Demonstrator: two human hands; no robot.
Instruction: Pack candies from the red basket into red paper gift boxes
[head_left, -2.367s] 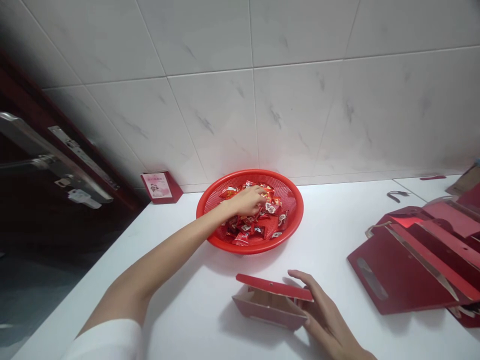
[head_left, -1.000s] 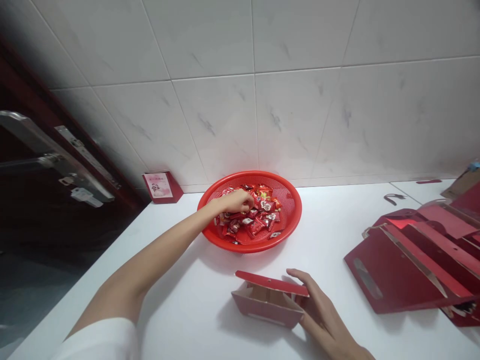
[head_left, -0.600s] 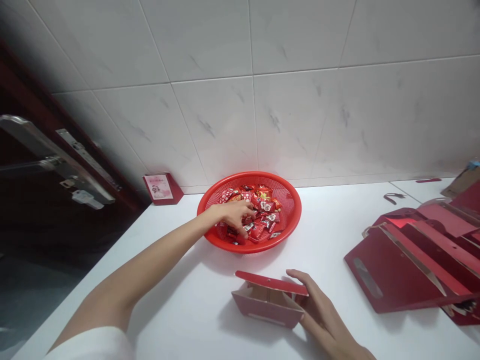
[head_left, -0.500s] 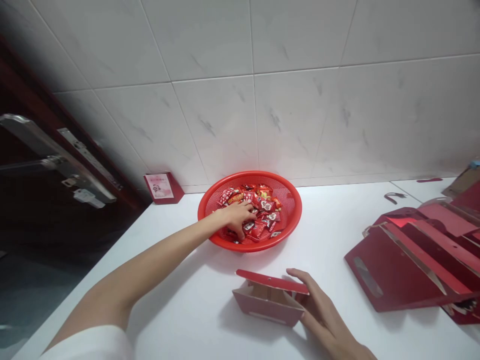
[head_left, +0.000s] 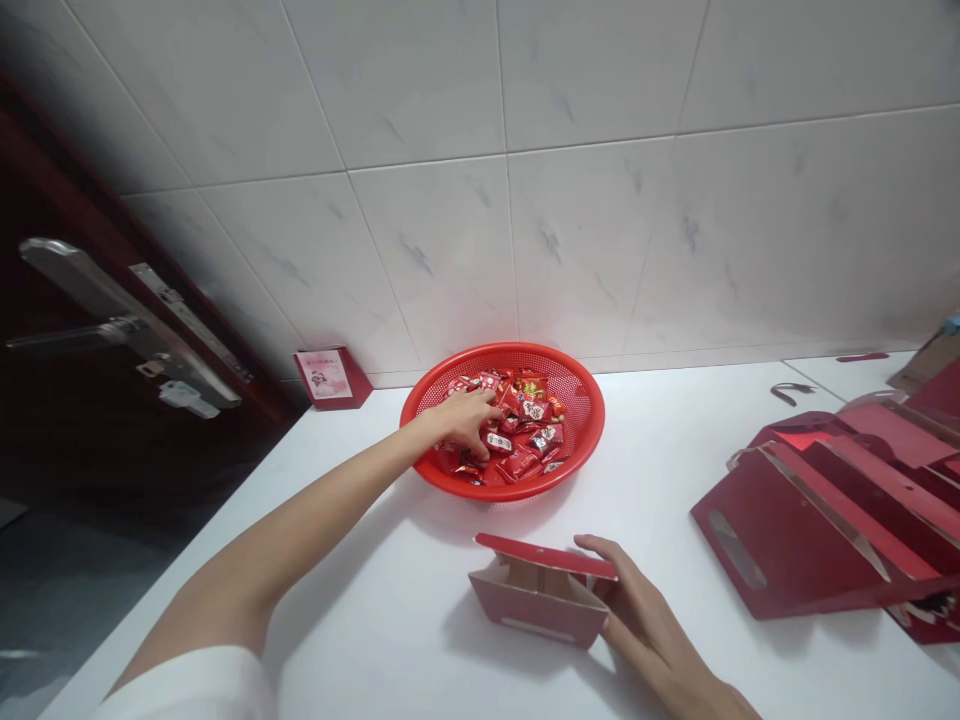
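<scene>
Red carton point(head_left: 538, 612), lid ajar, is on the near side of the red mesh basket point(head_left: 510, 493), its right end clamped betw. thumb & fingers of the R hand point(head_left: 649, 625). L hand point(head_left: 463, 415), well apart from R, is down among wrapped sweets point(head_left: 519, 462) in said basket, thumb & fingertips apart, palm hidden, so can't tell if it grips any. White tabletop point(head_left: 375, 590) also bears a labelled box point(head_left: 334, 378) nr. the wall, far L, & stacked red cartons point(head_left: 795, 540), far R.
</scene>
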